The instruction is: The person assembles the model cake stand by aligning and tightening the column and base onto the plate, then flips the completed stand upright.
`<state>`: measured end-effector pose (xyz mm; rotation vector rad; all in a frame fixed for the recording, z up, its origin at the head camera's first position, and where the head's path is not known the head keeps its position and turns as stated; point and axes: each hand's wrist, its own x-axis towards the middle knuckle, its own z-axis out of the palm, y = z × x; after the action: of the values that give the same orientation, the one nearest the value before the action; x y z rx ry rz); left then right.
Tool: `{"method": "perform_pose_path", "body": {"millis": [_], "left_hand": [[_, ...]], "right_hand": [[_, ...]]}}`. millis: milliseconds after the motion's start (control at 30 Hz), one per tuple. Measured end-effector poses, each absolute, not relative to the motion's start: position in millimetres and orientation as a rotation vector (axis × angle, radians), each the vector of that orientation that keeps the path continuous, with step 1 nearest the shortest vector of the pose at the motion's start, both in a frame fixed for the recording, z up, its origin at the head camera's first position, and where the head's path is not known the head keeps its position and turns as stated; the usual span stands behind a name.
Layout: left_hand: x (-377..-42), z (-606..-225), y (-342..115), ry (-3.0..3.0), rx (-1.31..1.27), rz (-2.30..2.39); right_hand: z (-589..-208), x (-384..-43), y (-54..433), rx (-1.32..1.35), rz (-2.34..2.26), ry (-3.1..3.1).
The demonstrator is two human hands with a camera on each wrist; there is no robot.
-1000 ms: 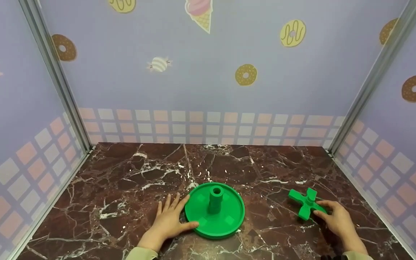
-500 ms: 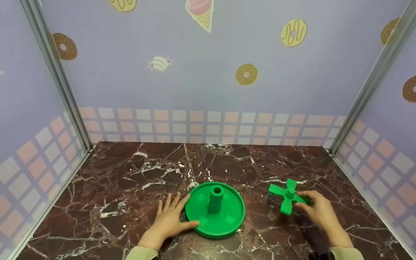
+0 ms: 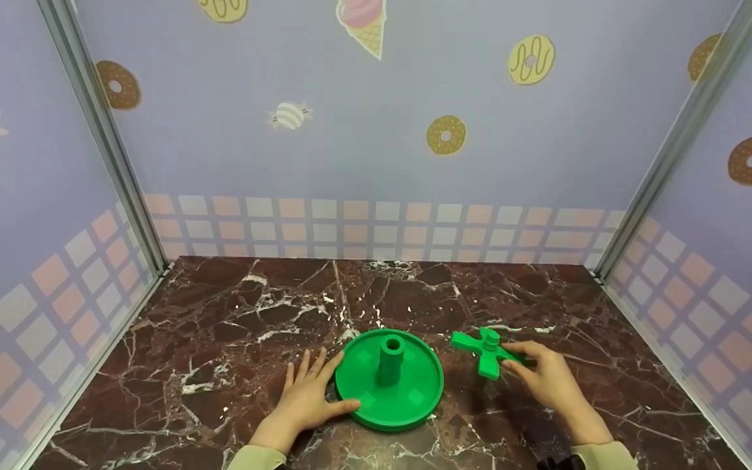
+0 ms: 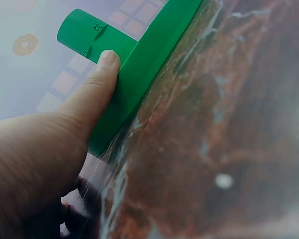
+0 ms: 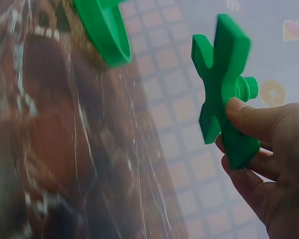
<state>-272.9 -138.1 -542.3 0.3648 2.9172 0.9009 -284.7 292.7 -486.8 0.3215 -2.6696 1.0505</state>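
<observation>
A round green dish [image 3: 408, 408] with a raised rim and a hollow upright post [image 3: 390, 365] sits on the marble-patterned table. My left hand [image 3: 307, 398] lies at its left side with fingers spread, the thumb touching the rim. In the left wrist view, the post [image 4: 92, 35] shows small markings like "32". My right hand [image 3: 546, 378] pinches one arm of a green cross-shaped piece [image 3: 489, 352] between thumb and fingers, just right of the dish. The right wrist view shows this cross-shaped piece [image 5: 222, 84] held above the table, with a short round stub at its centre.
Patterned panels [image 3: 376, 163] with metal corner posts [image 3: 108, 143] enclose the dark red marble table [image 3: 252, 313] at the back and both sides. Table surface extends behind the dish and to either side of the hands.
My right hand has carried the cross-shaped piece leftward, closer to the dish, and the piece has tilted. The left hand and the dish have stayed in place.
</observation>
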Motion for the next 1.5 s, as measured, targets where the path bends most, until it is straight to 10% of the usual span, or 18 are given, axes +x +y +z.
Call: {"method": "perform_pose_path", "body": {"millis": [1500], "left_hand": [[-271,-540,-138,2.94,0.398,0.905]], "right_hand": [[-444,-304,182,0.413,1.869,-2.422]]}}
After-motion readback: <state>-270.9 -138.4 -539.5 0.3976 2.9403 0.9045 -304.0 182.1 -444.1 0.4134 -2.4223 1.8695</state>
